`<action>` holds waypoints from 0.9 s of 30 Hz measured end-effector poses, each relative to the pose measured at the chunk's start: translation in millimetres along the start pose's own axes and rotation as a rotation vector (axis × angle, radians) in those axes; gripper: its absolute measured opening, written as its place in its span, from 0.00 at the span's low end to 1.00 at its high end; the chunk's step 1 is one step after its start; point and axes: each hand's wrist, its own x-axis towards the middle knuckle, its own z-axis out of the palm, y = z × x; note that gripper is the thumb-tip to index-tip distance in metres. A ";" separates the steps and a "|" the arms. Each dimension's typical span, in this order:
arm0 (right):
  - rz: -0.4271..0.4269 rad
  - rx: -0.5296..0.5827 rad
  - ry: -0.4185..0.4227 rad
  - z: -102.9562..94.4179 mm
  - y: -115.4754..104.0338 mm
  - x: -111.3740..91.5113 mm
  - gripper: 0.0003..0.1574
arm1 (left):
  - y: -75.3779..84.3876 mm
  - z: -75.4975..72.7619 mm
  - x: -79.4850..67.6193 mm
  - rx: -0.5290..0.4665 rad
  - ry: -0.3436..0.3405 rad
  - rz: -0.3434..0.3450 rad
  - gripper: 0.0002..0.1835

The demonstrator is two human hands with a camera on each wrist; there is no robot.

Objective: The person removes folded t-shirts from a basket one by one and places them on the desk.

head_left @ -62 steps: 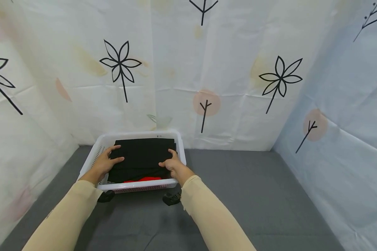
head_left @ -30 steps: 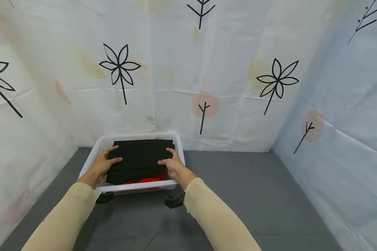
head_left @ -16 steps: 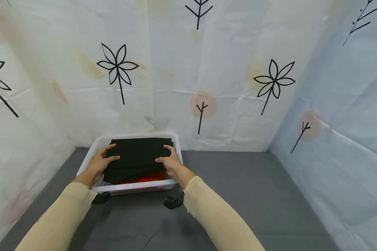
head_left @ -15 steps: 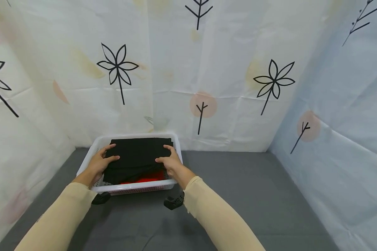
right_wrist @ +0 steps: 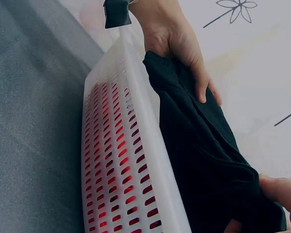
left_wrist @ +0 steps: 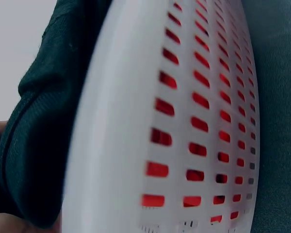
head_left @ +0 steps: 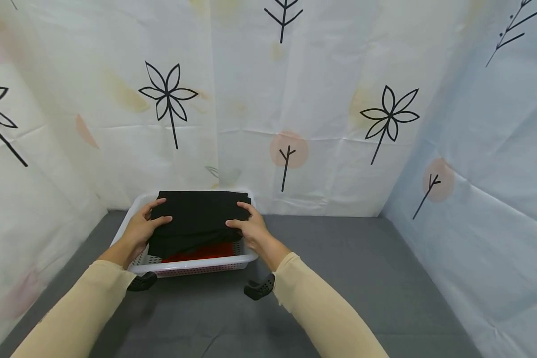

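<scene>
A folded black garment [head_left: 197, 215] spans the space between my two hands, raised above the floor of a white perforated basket [head_left: 192, 266]. My left hand [head_left: 139, 230] grips its left edge, thumb on top. My right hand [head_left: 256, 231] holds the right edge the same way, with the undersides of the fingers hidden. Beneath the garment, red cloth [head_left: 203, 252] lies in the basket and also shows through the holes of the basket wall [right_wrist: 116, 160] in the right wrist view. The left wrist view has the garment [left_wrist: 43, 126] just beyond the basket rim [left_wrist: 111, 121].
The basket stands on a grey cloth-covered table [head_left: 331, 278], close to the back. White printed curtains [head_left: 250, 99] rise behind and at both sides. A black wrist device [head_left: 259, 287] hangs below each forearm.
Both hands have raised the black garment, so its back edge now covers part of the basket's rear rim. More of the red cloth shows. The right hand has moved slightly right.
</scene>
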 end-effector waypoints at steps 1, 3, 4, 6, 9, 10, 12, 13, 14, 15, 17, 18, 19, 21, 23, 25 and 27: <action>-0.002 0.008 -0.004 -0.8 -1.3 -1.1 0.39 | 1.9 0.4 -1.0 0.000 0.004 0.005 0.41; -0.007 0.011 -0.016 -2.7 -4.2 -4.0 0.39 | 5.4 1.2 -2.8 -0.002 0.012 0.013 0.41; -0.013 0.007 -0.021 -3.6 -5.6 -5.4 0.39 | 6.7 1.0 -3.4 0.000 0.019 0.019 0.41; -0.024 0.002 -0.032 -5.4 -8.8 -8.6 0.39 | 9.6 1.4 -4.9 0.002 0.035 0.031 0.41; -0.049 -0.001 -0.037 -7.7 -13.2 -12.6 0.38 | 13.8 2.6 -6.9 0.001 0.057 0.051 0.40; -0.058 0.003 -0.040 -8.6 -14.9 -13.9 0.38 | 15.3 2.9 -7.7 -0.002 0.062 0.057 0.40; -0.068 0.013 -0.042 -10.6 -18.3 -16.5 0.38 | 19.0 4.5 -10.1 -0.004 0.069 0.065 0.40; -0.070 0.020 -0.046 -12.3 -20.1 -17.9 0.38 | 20.9 5.7 -11.1 -0.006 0.070 0.068 0.40; -0.073 0.022 -0.049 -14.2 -22.0 -19.7 0.38 | 22.9 7.4 -12.2 -0.011 0.069 0.072 0.40; -0.074 0.023 -0.051 -16.2 -23.8 -21.4 0.38 | 25.0 9.1 -13.3 -0.020 0.067 0.075 0.40; -0.079 0.015 -0.053 -21.1 -27.7 -24.9 0.38 | 29.4 13.0 -15.5 -0.041 0.060 0.078 0.41; -0.080 0.016 -0.054 -23.7 -29.7 -26.6 0.38 | 31.5 15.0 -16.2 -0.050 0.054 0.082 0.40; -0.083 0.018 -0.055 -26.4 -31.5 -28.4 0.38 | 33.6 17.0 -16.8 -0.060 0.049 0.087 0.40; -0.088 0.034 -0.063 -31.7 -34.9 -31.4 0.38 | 37.6 20.7 -17.7 -0.077 0.039 0.092 0.40; -0.094 0.050 -0.067 -37.0 -37.6 -34.0 0.37 | 41.4 24.0 -18.3 -0.095 0.031 0.093 0.40; -0.099 0.079 -0.071 -41.7 -39.6 -36.4 0.37 | 45.5 27.3 -19.4 -0.096 0.028 0.097 0.40; -0.107 0.113 -0.076 -45.7 -41.6 -38.8 0.38 | 49.8 30.4 -20.9 -0.095 0.029 0.099 0.39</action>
